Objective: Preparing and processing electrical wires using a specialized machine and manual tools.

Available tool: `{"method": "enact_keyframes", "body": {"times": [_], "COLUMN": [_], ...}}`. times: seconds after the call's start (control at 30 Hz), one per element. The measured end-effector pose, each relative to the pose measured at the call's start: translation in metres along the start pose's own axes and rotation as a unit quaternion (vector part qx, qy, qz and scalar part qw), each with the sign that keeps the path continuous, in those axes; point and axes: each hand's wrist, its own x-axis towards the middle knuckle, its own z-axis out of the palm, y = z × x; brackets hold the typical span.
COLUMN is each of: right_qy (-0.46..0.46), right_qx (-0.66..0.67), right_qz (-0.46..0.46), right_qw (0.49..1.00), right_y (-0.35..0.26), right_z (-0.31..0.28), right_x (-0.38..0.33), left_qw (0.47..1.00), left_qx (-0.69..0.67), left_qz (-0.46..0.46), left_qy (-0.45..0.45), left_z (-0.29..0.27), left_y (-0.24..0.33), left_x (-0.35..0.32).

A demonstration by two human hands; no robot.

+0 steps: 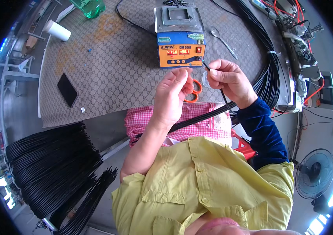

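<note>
My right hand (230, 81) pinches a thin black cable (224, 96) near its end, which points up toward the front of an orange-and-blue heating unit (181, 59) with red digits. From the fingers the cable runs down toward my lap. Close by on the left, my left hand (171, 92) is closed with thumb and fingertips together; whatever is in it is too small or hidden. Between the two hands lie orange-handled scissors (192, 99), partly covered by the left hand. A metal tray with a square opening (179, 15) tops the unit.
A long bundle of black cables (270, 74) curves along the table's right side and across my lap. A metal spoon (224, 42), black phone-like slab (67, 90), white cylinder (57, 30) and green bottle (91, 8) lie about. More cut cables (53, 164) hang at left; a fan (315, 173) stands right.
</note>
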Motion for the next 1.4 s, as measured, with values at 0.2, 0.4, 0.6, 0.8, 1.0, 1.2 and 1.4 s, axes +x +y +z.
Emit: {"method": "enact_keyframes", "body": {"times": [0.2, 0.4, 0.6, 0.8, 1.0, 1.2, 1.4], "right_qy": [-0.032, -0.045, -0.043, -0.042, -0.008, 0.007, 0.030], "right_qx": [0.015, 0.042, 0.037, 0.039, -0.002, -0.057, -0.072], "right_qz": [0.018, 0.032, 0.029, 0.019, 0.002, -0.015, -0.004], "right_qw": [0.999, 0.998, 0.998, 0.998, 1.000, 0.998, 0.997], "right_y": [0.012, 0.019, 0.023, 0.024, 0.024, 0.018, 0.018], "right_z": [-0.005, -0.005, -0.007, -0.008, -0.006, -0.003, -0.001], "right_x": [-0.023, -0.039, -0.048, -0.052, -0.052, -0.045, -0.035], "left_qw": [0.995, 0.990, 0.988, 0.988, 0.987, 0.983, 0.980], "left_qx": [-0.063, -0.089, -0.092, -0.093, -0.110, -0.130, -0.150], "left_qz": [-0.054, -0.083, -0.089, -0.090, -0.098, -0.108, -0.117], "left_qy": [-0.049, -0.072, -0.082, -0.080, -0.064, -0.067, -0.054], "left_z": [0.010, 0.017, 0.020, 0.021, 0.017, 0.012, 0.002], "left_y": [-0.005, -0.011, -0.018, -0.022, -0.023, -0.021, -0.020], "left_x": [-0.009, -0.016, -0.020, -0.021, -0.022, -0.017, -0.010]}}
